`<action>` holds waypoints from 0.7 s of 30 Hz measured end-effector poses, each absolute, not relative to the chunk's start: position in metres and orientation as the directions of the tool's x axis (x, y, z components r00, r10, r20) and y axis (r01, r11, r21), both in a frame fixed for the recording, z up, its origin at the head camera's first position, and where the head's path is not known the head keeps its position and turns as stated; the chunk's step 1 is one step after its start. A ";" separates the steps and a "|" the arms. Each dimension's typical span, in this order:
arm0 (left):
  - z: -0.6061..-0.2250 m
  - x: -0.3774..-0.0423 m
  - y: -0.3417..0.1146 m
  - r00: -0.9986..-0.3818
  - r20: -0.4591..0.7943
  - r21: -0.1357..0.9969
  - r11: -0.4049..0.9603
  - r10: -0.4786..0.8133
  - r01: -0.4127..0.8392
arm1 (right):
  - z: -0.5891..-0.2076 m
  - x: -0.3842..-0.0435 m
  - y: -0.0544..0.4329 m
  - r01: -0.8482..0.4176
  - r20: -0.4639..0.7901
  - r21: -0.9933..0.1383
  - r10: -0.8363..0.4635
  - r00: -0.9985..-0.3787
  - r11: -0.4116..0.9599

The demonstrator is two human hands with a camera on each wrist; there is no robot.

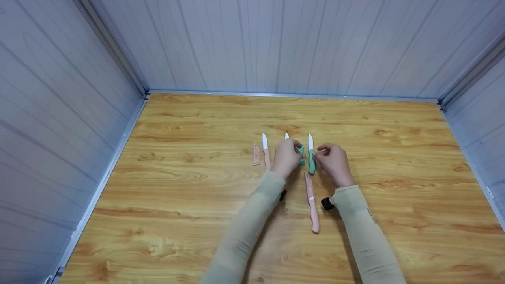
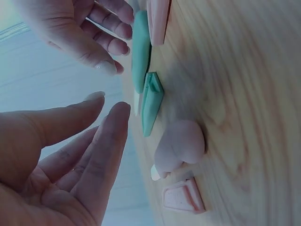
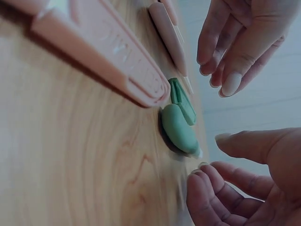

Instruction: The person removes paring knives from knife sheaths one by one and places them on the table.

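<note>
A green-handled knife [image 1: 311, 161] with a white blade lies on the wooden table between the two hands. Beside it is a green blade sheath [image 1: 302, 154], partly covered by my left hand [image 1: 287, 157]. In the left wrist view, the left hand [image 2: 66, 155] hovers above the table, thumb and fingertips apart, with nothing between them. My right hand [image 1: 334, 162] is just right of the green knife; in the right wrist view this right hand [image 3: 249, 179] has loosely bent fingers, parted from the thumb, and holds nothing.
Left of the hands lie a pink-handled knife [image 1: 265, 150] and a pink sheath [image 1: 256, 154]. Another white blade [image 1: 287, 135] shows past the left hand, its handle hidden there. A sheathed pink knife [image 1: 311, 205] lies between the forearms. Panel walls [image 1: 260, 47] enclose the table.
</note>
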State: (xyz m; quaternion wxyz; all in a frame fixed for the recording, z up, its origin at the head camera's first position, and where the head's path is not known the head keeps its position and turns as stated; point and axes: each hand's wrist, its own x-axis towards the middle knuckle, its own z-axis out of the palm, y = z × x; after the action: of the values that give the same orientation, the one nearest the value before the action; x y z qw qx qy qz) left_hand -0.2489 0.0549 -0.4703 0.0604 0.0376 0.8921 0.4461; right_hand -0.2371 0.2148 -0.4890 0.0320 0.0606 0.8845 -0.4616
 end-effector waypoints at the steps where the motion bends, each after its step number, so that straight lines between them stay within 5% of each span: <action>1: -0.470 -0.247 0.054 -0.989 -0.069 0.802 0.597 0.128 0.022 | -0.488 -0.236 0.215 0.132 -0.113 -0.811 0.069 -0.991 0.570; 21: -0.454 -0.222 0.048 -0.967 0.018 0.779 0.603 0.253 0.172 | -0.466 -0.203 0.217 -0.043 -0.065 -0.730 -0.131 -0.989 0.682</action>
State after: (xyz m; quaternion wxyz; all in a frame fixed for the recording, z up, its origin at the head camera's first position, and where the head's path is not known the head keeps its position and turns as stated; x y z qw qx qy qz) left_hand -0.2216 0.0481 -0.4538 0.0473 0.1190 0.8940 0.4293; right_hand -0.2026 0.2171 -0.4661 0.0560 -0.0475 0.9154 -0.3957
